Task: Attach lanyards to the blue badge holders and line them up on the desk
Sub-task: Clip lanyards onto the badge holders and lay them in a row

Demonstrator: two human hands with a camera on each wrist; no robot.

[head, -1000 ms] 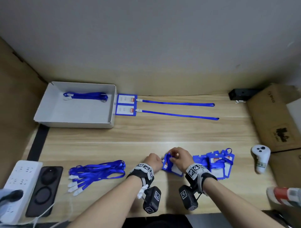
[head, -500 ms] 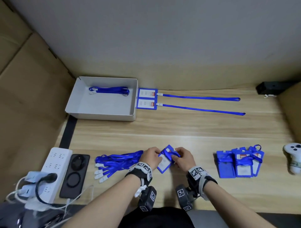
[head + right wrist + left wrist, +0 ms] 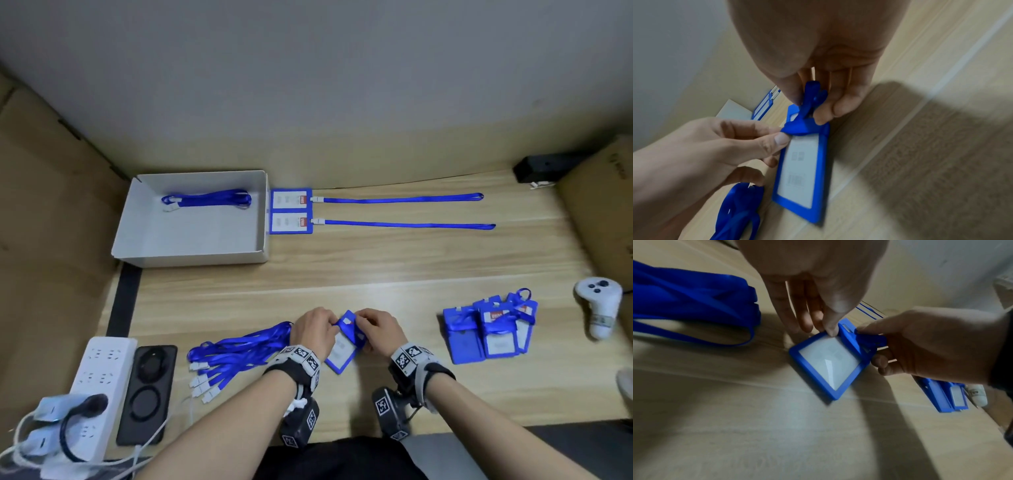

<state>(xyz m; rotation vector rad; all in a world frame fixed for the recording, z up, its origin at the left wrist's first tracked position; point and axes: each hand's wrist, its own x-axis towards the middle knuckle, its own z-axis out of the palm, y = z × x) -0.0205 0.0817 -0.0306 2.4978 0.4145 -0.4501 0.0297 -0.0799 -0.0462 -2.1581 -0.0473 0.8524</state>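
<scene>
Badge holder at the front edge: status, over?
Left hand pinches badge holder corner. Right hand pinches its blue strap. Two finished badges lined up. Nothing in the way.

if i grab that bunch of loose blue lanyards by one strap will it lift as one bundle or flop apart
The bunch of loose blue fabric lanyards would likely flop: the straps lie limp and curved. It probably splays, since the white clip ends already fan out separately. It looks light.
</scene>
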